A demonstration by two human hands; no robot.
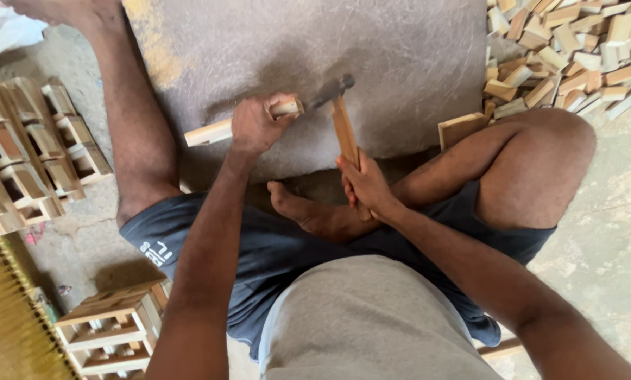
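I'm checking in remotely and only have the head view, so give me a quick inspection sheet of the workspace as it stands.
Surface: grey slab on the sandy floor, dusty, with a yellow stain at its top edge.
Job's things: pale wood strip lying flat on the slab; hammer with a wooden handle, its dark head over the strip's end.
Clutter: heap of small wood offcuts at upper right; one block by the knee.
Grippers: left hand pins the strip; right hand grips the hammer handle.
Cables: nothing seen.
Surroundings: assembled wooden frames stacked at left, another at lower left; the person sits cross-legged, barefoot.
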